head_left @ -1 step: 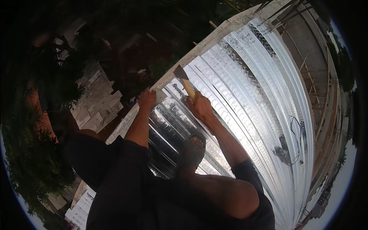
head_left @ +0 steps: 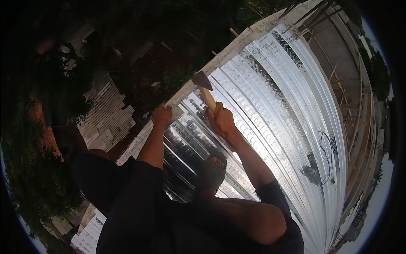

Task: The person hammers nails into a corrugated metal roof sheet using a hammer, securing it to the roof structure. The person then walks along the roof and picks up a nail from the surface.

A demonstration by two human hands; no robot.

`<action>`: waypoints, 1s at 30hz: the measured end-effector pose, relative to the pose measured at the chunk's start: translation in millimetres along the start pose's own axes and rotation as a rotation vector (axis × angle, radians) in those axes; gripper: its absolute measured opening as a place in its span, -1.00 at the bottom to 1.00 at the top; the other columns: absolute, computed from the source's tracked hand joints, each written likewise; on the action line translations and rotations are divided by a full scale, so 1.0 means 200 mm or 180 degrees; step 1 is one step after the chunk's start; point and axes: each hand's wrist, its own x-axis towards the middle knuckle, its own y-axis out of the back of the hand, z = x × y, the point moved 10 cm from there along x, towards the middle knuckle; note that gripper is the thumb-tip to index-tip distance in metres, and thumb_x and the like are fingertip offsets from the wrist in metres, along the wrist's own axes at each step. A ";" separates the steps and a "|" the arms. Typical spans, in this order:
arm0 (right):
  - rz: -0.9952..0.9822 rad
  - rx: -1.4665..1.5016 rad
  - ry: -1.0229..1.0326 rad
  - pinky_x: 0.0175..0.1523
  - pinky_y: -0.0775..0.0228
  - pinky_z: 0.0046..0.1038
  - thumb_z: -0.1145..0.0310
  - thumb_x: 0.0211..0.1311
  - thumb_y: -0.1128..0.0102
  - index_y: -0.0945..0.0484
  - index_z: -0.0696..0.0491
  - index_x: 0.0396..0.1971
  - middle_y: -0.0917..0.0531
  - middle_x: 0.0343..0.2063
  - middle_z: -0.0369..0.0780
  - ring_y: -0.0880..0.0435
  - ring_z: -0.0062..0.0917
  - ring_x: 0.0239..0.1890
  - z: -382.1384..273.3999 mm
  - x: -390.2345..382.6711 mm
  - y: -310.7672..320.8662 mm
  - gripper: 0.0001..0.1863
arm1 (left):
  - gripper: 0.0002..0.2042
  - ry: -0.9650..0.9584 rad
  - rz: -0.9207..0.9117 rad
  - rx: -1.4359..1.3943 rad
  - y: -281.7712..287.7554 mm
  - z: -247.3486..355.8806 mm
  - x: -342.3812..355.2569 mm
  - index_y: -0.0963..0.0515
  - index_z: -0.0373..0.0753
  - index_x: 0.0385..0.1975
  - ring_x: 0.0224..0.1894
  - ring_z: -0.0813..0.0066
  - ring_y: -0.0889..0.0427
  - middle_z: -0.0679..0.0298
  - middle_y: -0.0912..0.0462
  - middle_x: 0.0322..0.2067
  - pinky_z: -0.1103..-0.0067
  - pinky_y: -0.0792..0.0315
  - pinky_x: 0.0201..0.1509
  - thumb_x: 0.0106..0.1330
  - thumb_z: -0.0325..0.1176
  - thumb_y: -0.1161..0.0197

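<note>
Hatchet [head_left: 204, 84] is in your right hand [head_left: 222, 120]: your grip closes round its wooden handle [head_left: 208, 99], leaving the dark head [head_left: 201, 79] free at the far end, close to the concrete ledge [head_left: 249, 38] along the left side of the metal sheets [head_left: 270, 101] (whether it touches, I cannot tell). Your left hand [head_left: 161, 115] is at the ledge, nearer and left of the hatchet, perhaps to steady you; whether it holds anything is unclear. Your foot [head_left: 215, 171] rests on the sheets, likely for balance.
</note>
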 end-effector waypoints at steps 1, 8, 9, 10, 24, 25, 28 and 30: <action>0.0269 0.0201 0.0093 -0.39 -0.50 -0.03 0.13 0.41 -0.20 -0.40 0.28 -0.23 -0.63 -0.61 0.10 -0.68 0.06 -0.52 -0.13 -0.04 0.17 -0.56 | -0.36 -0.0009 0.0009 -0.0086 0.01 0.02 0.00 -0.33 -0.05 0.43 0.37 -0.03 -0.42 -0.01 -0.49 0.28 -0.05 -0.08 0.45 0.43 0.14 0.00; 0.0873 0.0436 0.1072 -0.41 -0.49 -0.19 0.16 0.44 -0.08 -0.48 0.27 -0.31 -0.63 -0.59 0.06 -0.65 -0.10 -0.57 -0.07 -0.33 0.25 -0.61 | -0.39 -0.0134 0.0125 -0.0229 0.03 0.08 0.06 -0.36 -0.09 0.39 0.34 -0.06 -0.43 -0.04 -0.51 0.27 -0.03 -0.13 0.43 0.41 0.07 -0.02; 0.0207 -0.0504 0.0151 -0.36 -0.52 -0.09 0.14 0.44 -0.07 -0.45 0.30 -0.26 -0.64 -0.58 0.13 -0.66 0.05 -0.53 0.23 -0.32 -0.03 -0.58 | -0.39 -0.0127 0.0107 -0.0213 0.04 0.11 0.05 -0.36 -0.10 0.39 0.34 -0.06 -0.43 -0.04 -0.51 0.26 -0.03 -0.13 0.43 0.42 0.07 -0.02; -0.0630 -0.0850 -0.0251 -0.35 -0.51 0.08 0.11 0.43 -0.11 -0.43 0.29 -0.34 -0.64 -0.58 0.15 -0.66 0.14 -0.50 0.47 -0.29 -0.29 -0.55 | -0.39 -0.0121 0.0085 -0.0172 0.02 0.13 0.02 -0.37 -0.11 0.39 0.34 -0.06 -0.43 -0.04 -0.51 0.26 -0.04 -0.13 0.43 0.42 0.06 -0.01; 0.1902 0.0163 0.1598 -0.42 -0.53 -0.14 0.29 0.34 -0.25 -0.49 0.22 -0.25 -0.68 -0.51 0.06 -0.69 -0.06 -0.57 -0.24 -0.40 0.45 -0.73 | -0.40 -0.0037 0.0056 -0.0182 0.03 0.07 0.06 -0.36 -0.08 0.40 0.38 -0.03 -0.39 0.00 -0.45 0.31 -0.05 -0.11 0.44 0.43 0.06 0.04; 0.0121 -0.0433 0.0008 -0.32 -0.54 0.04 0.18 0.36 -0.20 -0.43 0.25 -0.23 -0.66 -0.51 0.20 -0.67 0.16 -0.47 0.30 -0.31 -0.04 -0.63 | -0.39 -0.0060 0.0052 -0.0156 0.06 0.14 0.05 -0.35 -0.08 0.41 0.38 -0.03 -0.39 0.00 -0.44 0.32 -0.04 -0.11 0.45 0.43 0.07 0.03; -0.0645 -0.0648 -0.0331 -0.32 -0.54 0.06 0.07 0.43 -0.08 -0.39 0.30 -0.25 -0.62 -0.58 0.22 -0.68 0.15 -0.48 0.40 -0.22 -0.27 -0.53 | -0.38 0.0052 -0.0013 0.0105 0.01 0.05 -0.04 -0.33 -0.07 0.43 0.39 -0.02 -0.38 0.01 -0.42 0.35 -0.03 -0.12 0.45 0.43 0.08 0.03; -0.0295 -0.0325 -0.0164 -0.36 -0.51 0.05 0.07 0.44 -0.10 -0.39 0.32 -0.23 -0.63 -0.58 0.19 -0.66 0.15 -0.50 0.25 -0.17 -0.10 -0.51 | -0.38 0.0025 -0.0121 -0.0026 -0.08 0.01 -0.07 -0.33 -0.07 0.43 0.39 -0.03 -0.38 0.00 -0.42 0.35 -0.04 -0.12 0.44 0.43 0.07 0.02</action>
